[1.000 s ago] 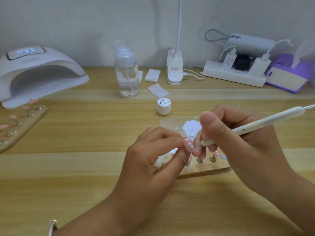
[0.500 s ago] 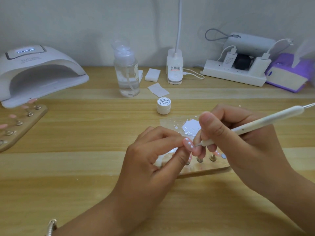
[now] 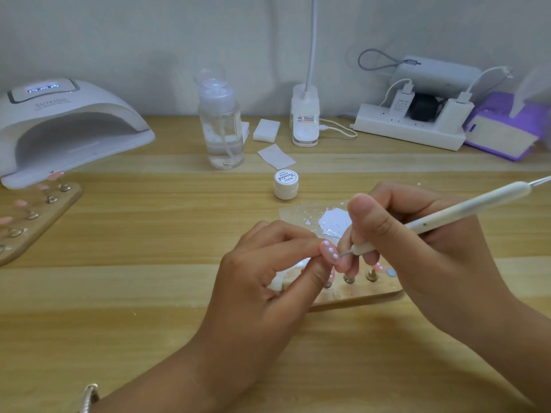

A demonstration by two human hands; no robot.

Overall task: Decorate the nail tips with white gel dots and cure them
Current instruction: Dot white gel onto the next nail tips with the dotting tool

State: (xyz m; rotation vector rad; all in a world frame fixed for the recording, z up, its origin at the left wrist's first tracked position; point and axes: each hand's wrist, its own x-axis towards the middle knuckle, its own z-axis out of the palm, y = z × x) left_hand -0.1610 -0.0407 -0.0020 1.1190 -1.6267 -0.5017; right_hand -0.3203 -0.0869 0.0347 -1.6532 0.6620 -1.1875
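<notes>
My left hand [image 3: 262,281] pinches a pink nail tip [image 3: 328,251] between thumb and forefinger; three white dots show on it. My right hand [image 3: 417,248] grips a white dotting pen [image 3: 465,208], and its fine metal point touches the tip's right edge. Behind the hands lies a clear palette sheet with a puddle of white gel [image 3: 332,222]. A small white gel jar [image 3: 285,184], lid on, stands behind that. Under the hands a wooden nail holder [image 3: 357,293] carries more pink tips on metal pegs, partly hidden.
A white curing lamp [image 3: 65,126] with a lit display stands at the far left. A second wooden holder with pink tips [image 3: 35,216] lies in front of it. A clear pump bottle [image 3: 222,126], white pads, a desk lamp base [image 3: 304,120] and a power strip [image 3: 408,128] line the back.
The pen's point has shifted slightly along the nail tip's right edge. Both hands otherwise stay in place.
</notes>
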